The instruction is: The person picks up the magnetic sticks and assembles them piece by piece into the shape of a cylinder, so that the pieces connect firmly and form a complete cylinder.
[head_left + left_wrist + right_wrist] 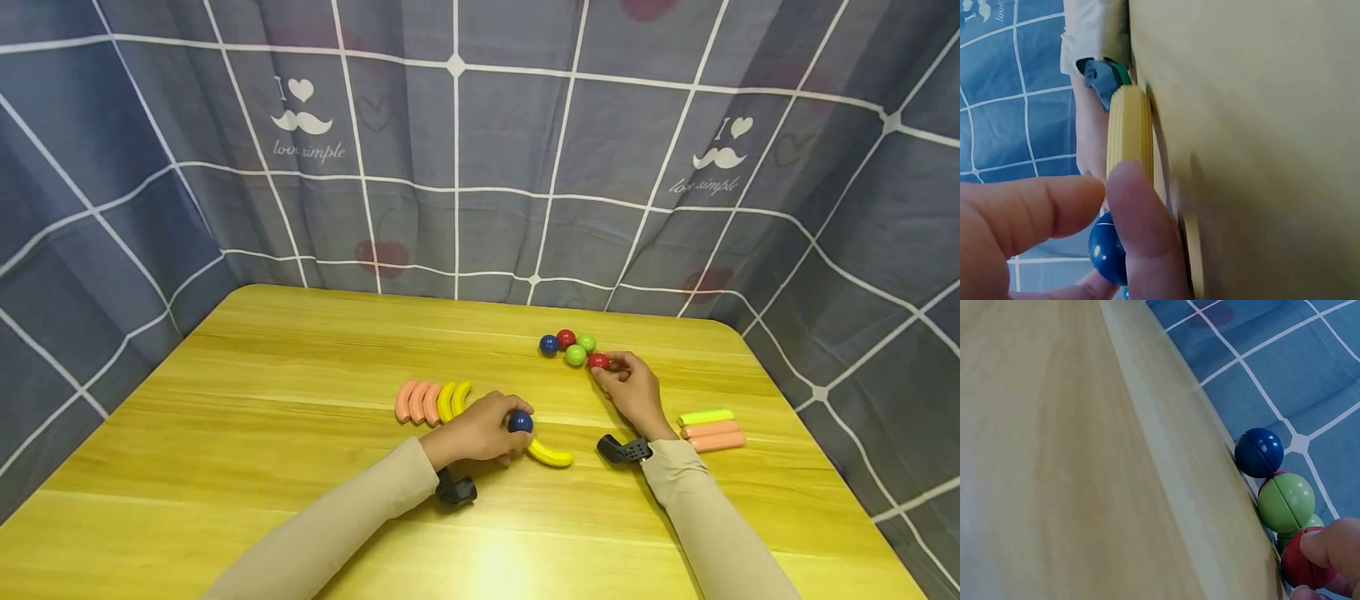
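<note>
My left hand point(487, 427) holds a blue ball point(521, 422), its fingers curled around it, over the middle of the table. In the left wrist view the blue ball point(1107, 250) is partly covered by the thumb and fingers. A yellow banana-shaped piece point(550, 453) lies just right of that hand; its ribbed side shows beyond the fingertips. Farther right, my right hand point(636, 390) pinches a red ball point(598, 362) at the near end of a ball cluster. The right wrist view shows the red ball point(1302, 559) under the thumb, close against a green ball point(1286, 503).
Behind the right hand sit a blue ball point(549, 344), a red ball point(566, 338) and two green balls point(576, 355). Curved pink pieces point(417, 402) and yellow ones point(453, 401) form a row at left. Straight pieces point(712, 433) lie at right. A curtain point(495, 225) hangs behind.
</note>
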The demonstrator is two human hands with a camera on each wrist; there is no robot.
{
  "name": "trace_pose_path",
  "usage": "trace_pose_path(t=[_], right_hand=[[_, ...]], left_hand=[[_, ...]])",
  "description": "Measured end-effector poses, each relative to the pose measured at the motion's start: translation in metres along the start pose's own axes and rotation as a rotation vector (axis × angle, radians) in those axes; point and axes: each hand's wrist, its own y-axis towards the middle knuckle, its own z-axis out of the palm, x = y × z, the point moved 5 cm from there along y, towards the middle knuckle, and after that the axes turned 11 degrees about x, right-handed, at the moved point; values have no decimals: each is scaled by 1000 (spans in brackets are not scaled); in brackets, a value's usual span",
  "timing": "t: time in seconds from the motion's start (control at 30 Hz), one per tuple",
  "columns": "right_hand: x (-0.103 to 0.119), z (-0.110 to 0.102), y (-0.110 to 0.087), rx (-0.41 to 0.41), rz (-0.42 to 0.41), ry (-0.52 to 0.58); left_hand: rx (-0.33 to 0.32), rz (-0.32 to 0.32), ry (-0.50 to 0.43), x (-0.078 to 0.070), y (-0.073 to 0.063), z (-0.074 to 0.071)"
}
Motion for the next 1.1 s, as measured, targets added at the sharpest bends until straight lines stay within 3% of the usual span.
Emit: trace_pose_path(t=[0.17,0.47,0.63,0.9,1.1], right_hand=[[0,-1,-4,-3,-4,-20],[6,1,-18,34,-80,-69],[10,5,-25,104,-158,-53],[16,14,-33,240,-345,-30],[18,18,-39,318,-390,29]], left_hand=[[1,-19,4,1,-11,2],[-67,-28,50,3,-26,5],[-79,-7,8,4,-27,5],[-82,18,-133,11,-23,4],[-91,29,-130,15,-22,7]])
